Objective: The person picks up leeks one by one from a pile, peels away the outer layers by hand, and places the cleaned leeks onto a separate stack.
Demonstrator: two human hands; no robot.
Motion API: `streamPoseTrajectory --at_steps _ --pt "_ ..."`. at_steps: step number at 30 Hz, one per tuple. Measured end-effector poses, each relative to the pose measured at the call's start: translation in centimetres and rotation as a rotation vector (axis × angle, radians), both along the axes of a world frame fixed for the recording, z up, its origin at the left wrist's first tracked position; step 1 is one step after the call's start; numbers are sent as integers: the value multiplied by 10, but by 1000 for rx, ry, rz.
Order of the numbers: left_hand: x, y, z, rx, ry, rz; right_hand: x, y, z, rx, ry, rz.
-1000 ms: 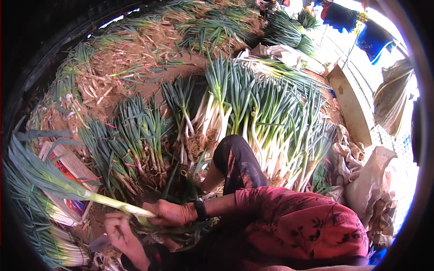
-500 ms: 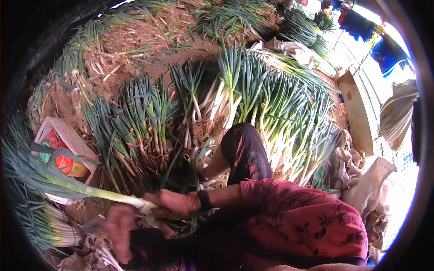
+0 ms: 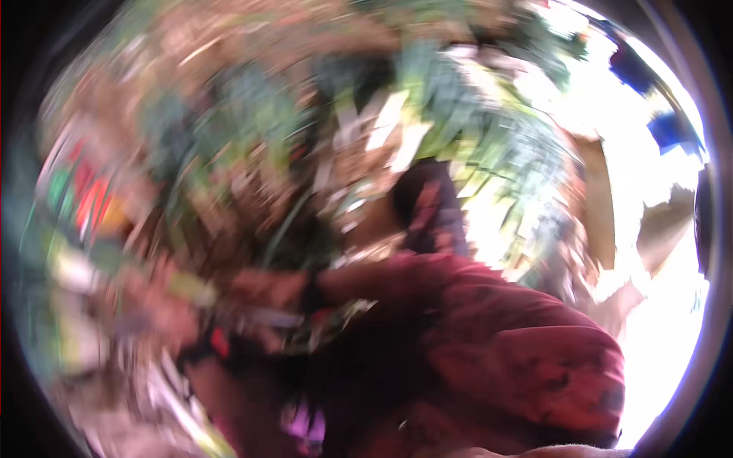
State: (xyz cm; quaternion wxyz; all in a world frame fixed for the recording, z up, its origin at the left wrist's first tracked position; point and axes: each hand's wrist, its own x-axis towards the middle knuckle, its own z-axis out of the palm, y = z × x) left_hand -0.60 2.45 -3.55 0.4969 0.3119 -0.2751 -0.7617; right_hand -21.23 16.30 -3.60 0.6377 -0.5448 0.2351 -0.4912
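Note:
Motion smears the whole picture. A pale green onion stalk [image 3: 191,288] lies between my two hands at the lower left, its ends blurred. My right hand [image 3: 263,290], with a dark band at the wrist, is at the stalk's right end and appears closed around it. My left hand [image 3: 160,309] is beside the stalk further left; its fingers are too smeared to read. More pale stalks [image 3: 179,404] lie below my left hand. Bunches of green onions [image 3: 489,160] stand beyond my knee.
A pale crate [image 3: 57,156] with red, green and orange things sits at the left. My bent knee [image 3: 427,198] rises in the middle. A tan board [image 3: 595,202] stands at the right, near crumpled sacking [image 3: 615,301]. Blue items [image 3: 672,131] hang at the upper right.
The view has shifted and blurred. My left hand has come up next to the stalk. My right hand, with the onion, appears further left in the picture.

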Motion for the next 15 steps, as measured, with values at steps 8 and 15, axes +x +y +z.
streamPoseTrajectory --at_steps 8,15 --pt "-58 4 45 -106 229 -133 -14 7 26 -450 754 -497" --pt "-6 -42 38 -374 -175 187 -72 94 10 -421 1110 -441"
